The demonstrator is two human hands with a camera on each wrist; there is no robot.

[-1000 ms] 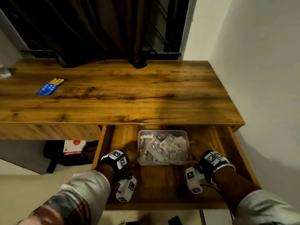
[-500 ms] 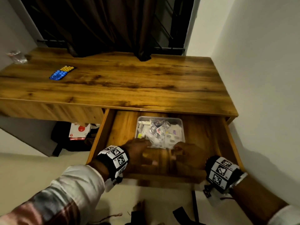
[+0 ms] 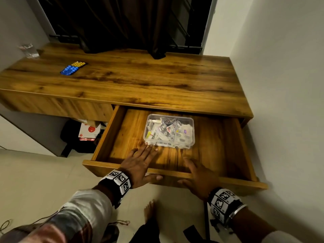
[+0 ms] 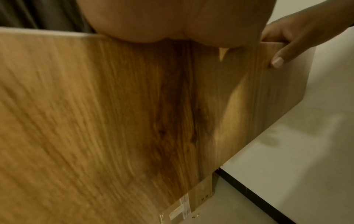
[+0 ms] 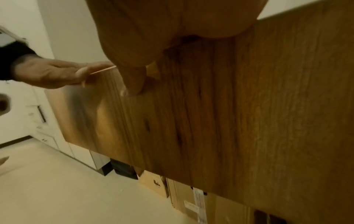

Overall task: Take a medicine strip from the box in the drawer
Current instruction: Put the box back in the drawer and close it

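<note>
Head view: half a second ago both hands were curled at the drawer's near edge; a second ago they flanked the box deep inside. Now the drawer (image 3: 175, 151) stands further out at centre frame. The left hand (image 3: 140, 165) lies over the front panel with fingers straight and spread, tips reaching into the drawer just short of the box (image 3: 169, 131). The right hand (image 3: 199, 178) rests on the panel lower right, fingers loosely extended, holding nothing. I judge the opening is done and the reach for a strip comes next. The strips (image 3: 167, 128) sit jumbled in the clear box at centre; which one is wanted cannot be told. Another strip (image 3: 72, 68), blue and yellow, lies on the desk (image 3: 157, 81) at upper left, beside a glass (image 3: 29, 50).

Left wrist view: the palm fills the top edge, its fingers hidden. The blurred drawer front takes most of the frame; the right hand's thumb (image 4: 281, 59) presses it at upper right.

Right wrist view: again palm and panel, with a thumb pointing down at centre. The left hand shows at left, thumb on the panel. Box and strips are out of sight in both wrist views.
</note>
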